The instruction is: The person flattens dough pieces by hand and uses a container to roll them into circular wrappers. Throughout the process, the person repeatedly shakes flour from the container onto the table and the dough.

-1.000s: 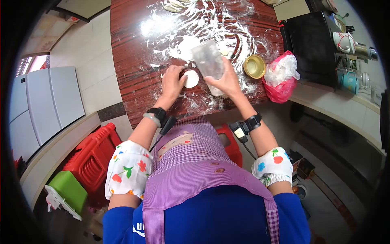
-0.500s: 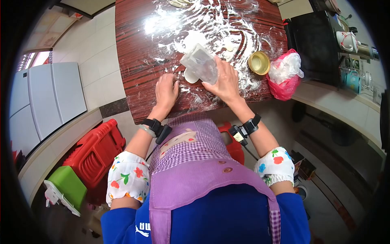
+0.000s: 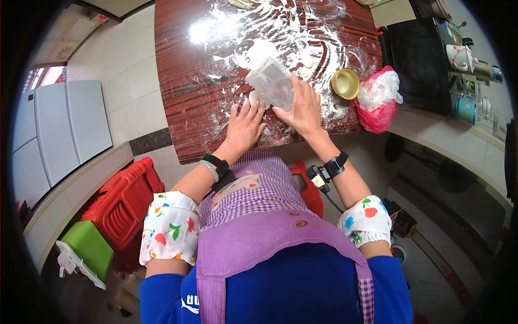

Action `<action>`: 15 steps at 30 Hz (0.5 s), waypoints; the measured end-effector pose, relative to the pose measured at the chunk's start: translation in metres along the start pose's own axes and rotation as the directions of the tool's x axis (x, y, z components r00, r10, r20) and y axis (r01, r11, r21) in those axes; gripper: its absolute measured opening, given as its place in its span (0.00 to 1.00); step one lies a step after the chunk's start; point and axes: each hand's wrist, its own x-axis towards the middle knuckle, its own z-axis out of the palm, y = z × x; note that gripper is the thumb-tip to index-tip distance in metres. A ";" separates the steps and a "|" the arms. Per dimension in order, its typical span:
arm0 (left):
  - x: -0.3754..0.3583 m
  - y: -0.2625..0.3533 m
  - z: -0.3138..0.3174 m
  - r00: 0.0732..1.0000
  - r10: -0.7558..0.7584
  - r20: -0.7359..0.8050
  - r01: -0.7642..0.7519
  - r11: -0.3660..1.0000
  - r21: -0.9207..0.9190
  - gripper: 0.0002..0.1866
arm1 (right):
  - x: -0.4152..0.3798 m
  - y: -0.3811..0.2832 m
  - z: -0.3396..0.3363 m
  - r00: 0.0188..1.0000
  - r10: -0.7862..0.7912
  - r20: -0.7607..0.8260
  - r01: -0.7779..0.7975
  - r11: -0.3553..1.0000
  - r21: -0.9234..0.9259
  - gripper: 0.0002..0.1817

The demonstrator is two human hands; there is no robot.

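My right hand (image 3: 302, 108) grips a clear, rectangular plastic container (image 3: 271, 82) by its near right end, holding it tilted over the table. Under the container's left edge lies a small, flat white dough piece (image 3: 260, 99), partly hidden by it. My left hand (image 3: 244, 128) has its fingers stretched out, with the fingertips right at the dough's near edge. A larger round white patch (image 3: 261, 49), dough or flour, shows just beyond the container.
White flour is smeared over the dark red wooden table (image 3: 186, 81). A gold tin (image 3: 345, 83) stands right of my right hand, beside a pink plastic bag (image 3: 373, 114) at the table's right edge. Red stools (image 3: 121, 205) are at lower left.
My left hand has moved right and forward to the dough piece, its fingers now stretched out. The container has shifted slightly to the right in my right hand.
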 end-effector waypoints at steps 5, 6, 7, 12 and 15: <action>-0.022 -0.033 -0.028 0.972 -0.175 -0.154 0.148 0.974 -0.172 0.19 | -0.001 -0.010 -0.007 0.976 -0.218 0.013 0.218 0.976 0.005 0.52; -0.028 -0.042 -0.029 0.945 -0.233 -0.229 0.183 0.958 -0.219 0.19 | 0.000 -0.011 -0.009 0.958 -0.279 0.070 0.281 0.960 -0.017 0.52; -0.032 -0.050 -0.030 0.907 -0.293 -0.301 0.213 0.939 -0.269 0.19 | 0.000 -0.012 -0.011 0.932 -0.338 0.128 0.345 0.938 -0.036 0.51; -0.008 -0.028 -0.047 0.860 -0.357 -0.363 0.229 0.908 -0.350 0.19 | 0.000 -0.020 -0.004 0.878 -0.423 0.225 0.444 0.894 -0.051 0.49; 0.019 -0.014 -0.042 0.921 -0.262 -0.287 0.187 0.946 -0.263 0.21 | -0.001 -0.021 -0.001 0.857 -0.450 0.252 0.482 0.872 -0.085 0.47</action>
